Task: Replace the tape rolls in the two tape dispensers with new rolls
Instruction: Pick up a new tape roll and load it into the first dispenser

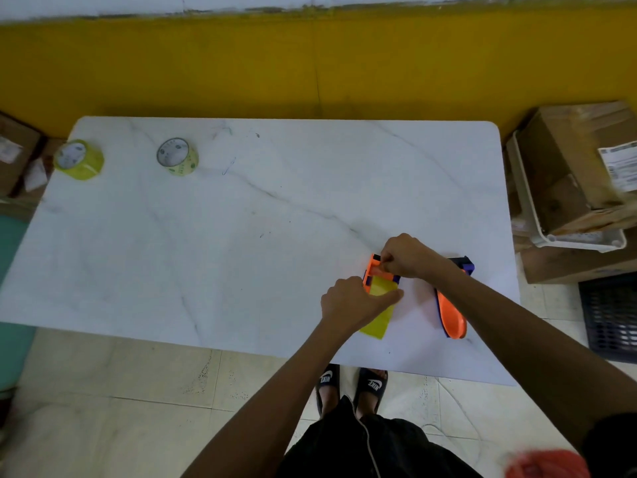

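Note:
An orange and purple tape dispenser with a yellowish roll in it lies near the table's front right. My left hand grips the roll and the dispenser's body. At the dispenser's front end, my right hand pinches the tape. A second orange and purple dispenser lies just to the right, partly hidden under my right forearm. Two yellow-green tape rolls stand at the far left: one at the table's corner, the other further in.
The white marble table stands against a yellow wall. Cardboard boxes in a white tray sit to the right, with a dark crate below. More boxes are at the left. My sandalled feet are under the front edge.

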Available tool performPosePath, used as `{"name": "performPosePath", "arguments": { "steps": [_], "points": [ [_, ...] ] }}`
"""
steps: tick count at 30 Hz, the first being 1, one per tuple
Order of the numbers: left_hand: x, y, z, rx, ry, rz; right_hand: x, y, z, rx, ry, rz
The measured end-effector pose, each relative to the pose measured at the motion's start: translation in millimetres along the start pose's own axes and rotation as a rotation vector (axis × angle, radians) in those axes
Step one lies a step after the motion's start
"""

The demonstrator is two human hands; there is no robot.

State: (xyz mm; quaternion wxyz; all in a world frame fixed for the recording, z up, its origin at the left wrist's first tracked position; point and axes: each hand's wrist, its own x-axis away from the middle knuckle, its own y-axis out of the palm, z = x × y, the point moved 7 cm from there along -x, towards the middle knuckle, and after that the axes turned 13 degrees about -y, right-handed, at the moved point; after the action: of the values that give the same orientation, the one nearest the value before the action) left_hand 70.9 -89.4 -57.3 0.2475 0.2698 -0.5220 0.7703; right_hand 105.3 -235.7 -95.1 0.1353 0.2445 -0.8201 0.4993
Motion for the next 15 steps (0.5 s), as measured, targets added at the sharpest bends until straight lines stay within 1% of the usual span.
{"name": "performPosePath", "arguments": {
  "steps": [3,11,15],
  "points": [
    [0.5,-1.6,10.2,-0.141,0.022,0.009,-0.9,2.1,-0.8,-0.001,0.004,0.004],
    [-6.0,-3.4,20.1,-0.22,0.074,-0.012,-3.3,3.1,1.0,-0.036,-0.025,0.068],
    [-8.5,-11.8,19.2,-0.31,0.087,0.01,-5.5,0.1,-4.0,0.027,-0.023,0.149]
  ]
}}
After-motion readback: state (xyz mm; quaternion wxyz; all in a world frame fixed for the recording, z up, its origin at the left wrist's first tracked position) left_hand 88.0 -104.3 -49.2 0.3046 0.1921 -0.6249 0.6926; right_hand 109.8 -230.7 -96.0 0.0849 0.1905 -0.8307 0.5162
